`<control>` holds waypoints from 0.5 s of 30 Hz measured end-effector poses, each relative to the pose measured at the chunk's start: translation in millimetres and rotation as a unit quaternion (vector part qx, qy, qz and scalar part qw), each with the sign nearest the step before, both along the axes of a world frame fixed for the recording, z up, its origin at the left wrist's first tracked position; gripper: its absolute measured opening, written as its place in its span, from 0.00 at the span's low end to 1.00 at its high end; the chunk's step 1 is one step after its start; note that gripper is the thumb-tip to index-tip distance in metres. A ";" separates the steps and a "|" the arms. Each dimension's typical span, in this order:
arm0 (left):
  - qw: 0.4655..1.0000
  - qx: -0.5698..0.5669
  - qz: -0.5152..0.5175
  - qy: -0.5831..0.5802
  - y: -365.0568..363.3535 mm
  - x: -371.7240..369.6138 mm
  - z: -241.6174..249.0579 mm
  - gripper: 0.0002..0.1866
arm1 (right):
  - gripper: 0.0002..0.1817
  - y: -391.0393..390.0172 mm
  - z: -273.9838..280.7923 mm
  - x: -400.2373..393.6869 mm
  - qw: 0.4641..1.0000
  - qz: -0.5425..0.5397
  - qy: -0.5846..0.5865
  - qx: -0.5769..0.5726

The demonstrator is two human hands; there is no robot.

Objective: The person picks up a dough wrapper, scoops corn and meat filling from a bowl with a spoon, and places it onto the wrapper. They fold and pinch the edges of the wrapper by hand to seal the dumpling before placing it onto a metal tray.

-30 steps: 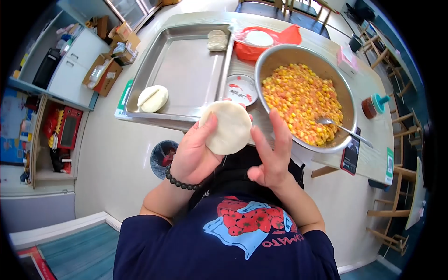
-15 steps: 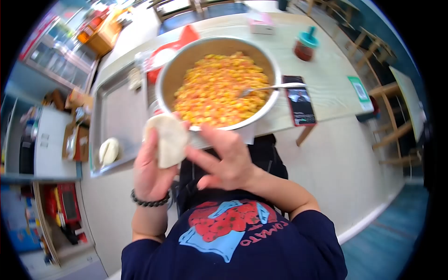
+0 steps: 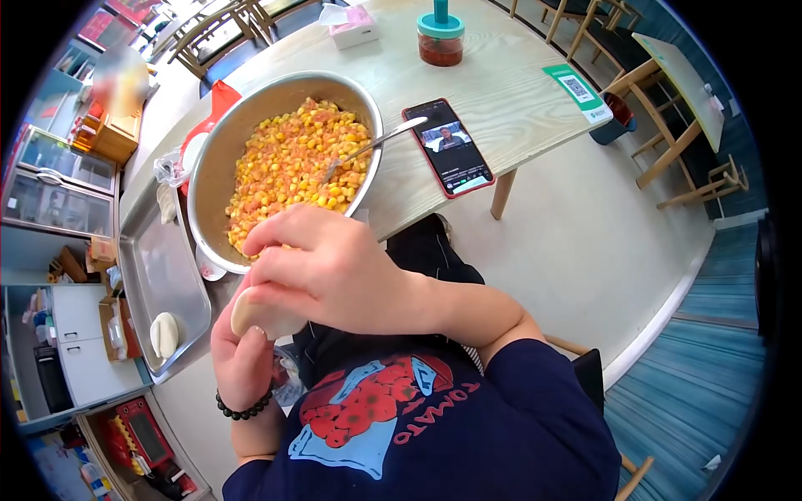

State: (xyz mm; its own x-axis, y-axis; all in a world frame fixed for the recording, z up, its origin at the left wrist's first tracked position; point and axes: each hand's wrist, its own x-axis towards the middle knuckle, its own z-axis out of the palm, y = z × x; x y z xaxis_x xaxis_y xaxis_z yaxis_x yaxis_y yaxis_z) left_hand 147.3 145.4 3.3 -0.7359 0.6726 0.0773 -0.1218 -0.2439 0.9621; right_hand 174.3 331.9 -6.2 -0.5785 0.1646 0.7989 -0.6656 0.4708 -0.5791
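Observation:
My left hand [image 3: 238, 359], with a dark bead bracelet at the wrist, is closed on a pale round dough wrapper [image 3: 266, 316] in front of my body. Over it curls my right hand [image 3: 330, 271], its fingers wrapped on the wrapper's upper side and hiding much of it. Just beyond both hands stands a large metal bowl [image 3: 200, 200] of corn and pinkish filling [image 3: 292, 154]. A spoon [image 3: 376, 144] rests in the filling, its handle over the right rim. On the metal tray [image 3: 167, 275] at the left lies a folded dumpling [image 3: 164, 335].
A phone [image 3: 449, 148] lies right of the bowl. Farther back are a jar with a teal lid [image 3: 440, 37] and a tissue box [image 3: 351, 27]. A green code card [image 3: 576, 90] lies at the table's right end. Chairs [image 3: 668, 125] stand beyond.
The view has turned, so the bowl and tray appear farther left. My right hand has moved from beside the wrapper onto it, its spread fingers now curled. The wrapper has tilted.

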 end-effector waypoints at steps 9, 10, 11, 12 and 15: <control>0.978 0.028 0.006 -0.205 -18.9 -11.0 -11.5 0.21 | 0.15 90.2 12.2 -19.7 0.906 -0.222 -0.061 0.355; 0.968 0.059 0.005 -0.244 -20.7 -12.4 -11.2 0.21 | 0.17 101.1 19.8 -17.2 0.870 -0.217 -0.152 0.416; 0.968 0.060 0.009 -0.245 -21.4 -14.1 -12.8 0.22 | 0.13 110.0 20.0 -20.0 0.866 -0.179 -0.175 0.432; 0.967 0.061 0.010 -0.247 -21.6 -16.0 -16.3 0.23 | 0.13 109.3 23.9 -24.0 0.869 -0.165 -0.168 0.436; 0.963 0.064 -0.012 -0.260 -24.1 -21.1 -22.8 0.22 | 0.10 102.2 35.2 -29.0 0.809 -0.100 -0.224 0.534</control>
